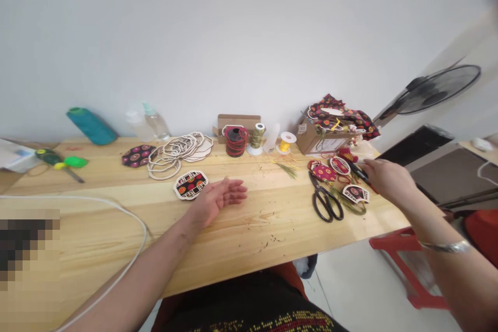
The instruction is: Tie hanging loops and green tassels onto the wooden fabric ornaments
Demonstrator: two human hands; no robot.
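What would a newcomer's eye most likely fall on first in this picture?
Probably the patterned fabric heaped on the cardboard box at the back right. Next might come the teal thread cone, tilted at the back left, and the framed ornament by the left hand.

L hand [220,198] is over the table [241,249], fingers loosely curled, nr a framed fabric pc [190,185]. R hand [389,179] grips a blk item [360,172], maybe a tool (blurry); scissors [328,204] lie nearby w/ other framed pcs [356,193].

Both arms [155,264] are stretched forward, held well apart. Left hand [221,199] is held relaxed, fingers loosely bent, pointed rightward; right hand [389,179] is turned inward, fingers bunched, partly hidden.
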